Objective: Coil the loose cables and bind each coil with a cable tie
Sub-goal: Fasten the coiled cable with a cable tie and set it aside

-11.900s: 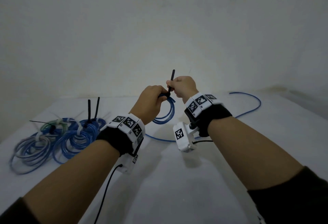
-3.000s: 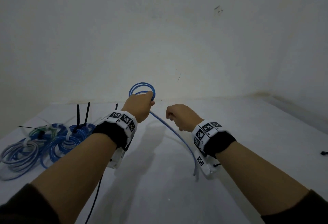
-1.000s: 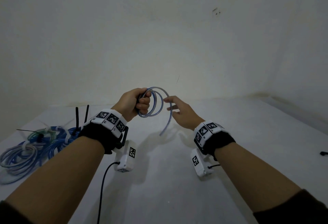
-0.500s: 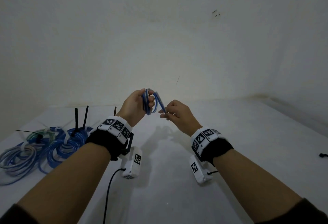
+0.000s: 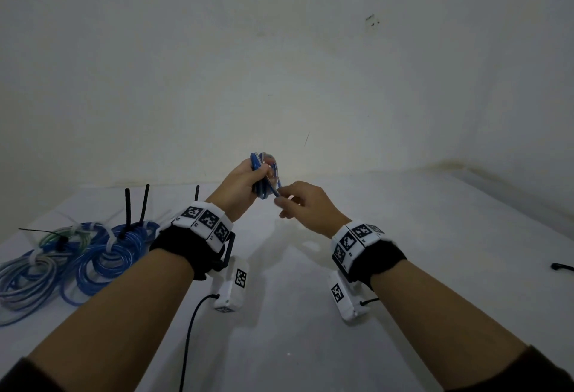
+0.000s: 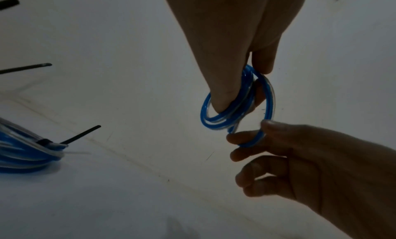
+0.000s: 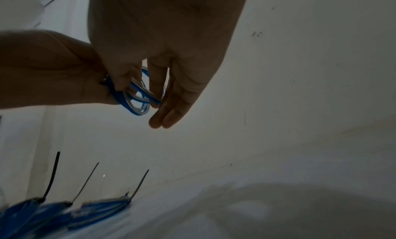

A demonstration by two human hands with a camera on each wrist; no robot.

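A small blue cable coil (image 5: 264,175) (image 6: 231,113) (image 7: 137,98) is held up in front of me above the white table (image 5: 310,314). My left hand (image 5: 248,182) (image 6: 240,83) grips the coil, with thumb and fingers curled round its loops. My right hand (image 5: 284,200) (image 6: 250,137) (image 7: 154,97) pinches the cable's last loose stretch between thumb and forefinger at the coil's lower edge. Its other fingers hang loosely curled.
Several bound blue and grey coils (image 5: 71,255) (image 6: 25,151) (image 7: 60,210) lie at the table's left, with black cable tie tails (image 5: 136,208) (image 7: 139,183) sticking up. A black cable tie (image 5: 562,266) lies at the far right edge. The wall (image 5: 279,65) stands close behind.
The hanging cable end has been wound up into the coil over the last second. My right hand has closed in on the coil and now pinches the end. Both hands have drifted slightly right.
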